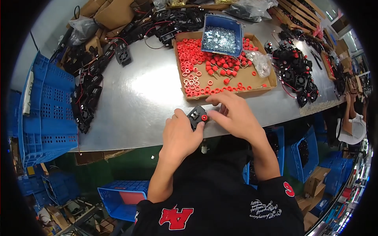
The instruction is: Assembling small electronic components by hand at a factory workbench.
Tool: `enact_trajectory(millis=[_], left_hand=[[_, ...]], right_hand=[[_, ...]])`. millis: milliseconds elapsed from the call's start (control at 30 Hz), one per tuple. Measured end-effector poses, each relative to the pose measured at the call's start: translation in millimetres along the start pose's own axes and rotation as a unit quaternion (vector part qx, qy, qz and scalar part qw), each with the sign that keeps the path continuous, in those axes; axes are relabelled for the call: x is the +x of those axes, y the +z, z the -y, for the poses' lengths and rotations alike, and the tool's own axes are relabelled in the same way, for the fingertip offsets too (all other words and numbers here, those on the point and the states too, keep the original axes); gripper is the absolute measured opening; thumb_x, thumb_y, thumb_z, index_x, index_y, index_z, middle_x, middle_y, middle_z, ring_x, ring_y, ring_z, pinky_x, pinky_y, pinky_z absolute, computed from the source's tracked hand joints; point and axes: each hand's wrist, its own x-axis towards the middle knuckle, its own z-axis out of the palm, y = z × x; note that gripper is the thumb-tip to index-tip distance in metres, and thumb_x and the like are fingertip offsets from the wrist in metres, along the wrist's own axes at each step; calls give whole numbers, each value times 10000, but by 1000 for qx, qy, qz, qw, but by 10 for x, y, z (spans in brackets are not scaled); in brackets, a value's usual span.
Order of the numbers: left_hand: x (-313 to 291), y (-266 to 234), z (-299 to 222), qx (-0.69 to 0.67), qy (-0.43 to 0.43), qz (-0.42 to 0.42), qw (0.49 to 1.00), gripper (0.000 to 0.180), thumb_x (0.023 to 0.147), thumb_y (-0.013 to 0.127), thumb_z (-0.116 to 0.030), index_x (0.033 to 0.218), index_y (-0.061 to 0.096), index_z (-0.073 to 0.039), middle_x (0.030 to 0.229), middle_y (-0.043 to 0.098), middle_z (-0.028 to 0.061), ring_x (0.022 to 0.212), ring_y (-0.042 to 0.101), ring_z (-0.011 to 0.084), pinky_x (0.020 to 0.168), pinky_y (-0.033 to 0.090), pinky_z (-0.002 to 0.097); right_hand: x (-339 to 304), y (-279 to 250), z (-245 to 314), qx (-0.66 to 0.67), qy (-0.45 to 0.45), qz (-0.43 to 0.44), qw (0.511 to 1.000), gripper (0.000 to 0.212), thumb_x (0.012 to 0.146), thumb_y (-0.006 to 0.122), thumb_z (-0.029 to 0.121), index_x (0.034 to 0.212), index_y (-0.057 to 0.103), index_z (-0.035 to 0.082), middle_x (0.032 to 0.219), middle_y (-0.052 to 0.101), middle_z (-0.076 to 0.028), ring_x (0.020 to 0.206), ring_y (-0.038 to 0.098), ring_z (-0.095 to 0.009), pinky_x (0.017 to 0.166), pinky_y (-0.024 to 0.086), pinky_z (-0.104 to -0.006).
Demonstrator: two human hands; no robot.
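Note:
My left hand (182,133) is closed round a small black plastic housing (194,114), with the thumb along its near side. A red round cap (204,117) sits on the housing's right part. Just right of it is my right hand (235,114), its thumb and fingers apart and curved; no object shows between them. Beyond both hands lies a shallow cardboard tray (252,94) of red rings (189,55) and red-headed parts with metal pins (223,65). A blue bin (222,20) full of small shiny metal pieces rests on the tray's far part.
Black fan units with wires lie in heaps on the metal table (134,98), at left (86,102) and right (299,74). A clear plastic bag (262,63) lies on the tray's right side. A tall blue crate (51,106) stands at the left edge. Another person (351,126) is at far right.

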Motion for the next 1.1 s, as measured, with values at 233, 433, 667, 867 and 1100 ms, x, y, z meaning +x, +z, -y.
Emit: enact_trajectory(millis=[233, 433, 667, 867, 1100], left_hand=[[-17, -4, -40, 10, 23, -6, 1000, 489, 845, 702, -304, 999, 459, 91, 923, 614, 294, 884, 606, 449, 776, 495, 509], [-46, 133, 110, -23, 82, -84, 993, 451, 839, 713, -260, 1019, 457, 65, 989, 558, 284, 886, 577, 434, 756, 474, 502], [-82, 37, 223, -44, 235, -131, 962, 562, 821, 754, -244, 1226, 489, 42, 1104, 537, 220, 984, 574, 400, 835, 480, 440], [23, 253, 387, 44, 270, -183, 944, 462, 843, 733, -253, 1177, 553, 10, 1010, 568, 151, 835, 622, 345, 673, 514, 404], [39, 209, 357, 46, 275, -165, 946, 436, 832, 746, -304, 1088, 567, 0, 933, 580, 158, 737, 618, 368, 609, 488, 427]], right_hand=[[-238, 299, -286, 39, -153, -55, 986, 230, 836, 741, 92, 1065, 738, 73, 946, 628, -84, 806, 634, -223, 704, 526, -334], [-212, 374, -205, 62, -121, -90, 987, 174, 828, 748, 97, 998, 753, 58, 895, 629, -87, 776, 645, -221, 672, 521, -316], [-213, 407, -133, 94, -15, -105, 990, 161, 807, 747, 82, 960, 755, 34, 876, 639, -101, 676, 657, -212, 618, 529, -300], [-248, 336, -131, 71, -74, -64, 993, 200, 848, 713, 119, 1021, 725, 21, 917, 638, -105, 843, 655, -247, 768, 534, -345], [155, -897, -1014, -75, 75, -389, 915, 206, 862, 674, 151, 1015, 716, 19, 918, 689, -146, 794, 658, -239, 772, 523, -336]])
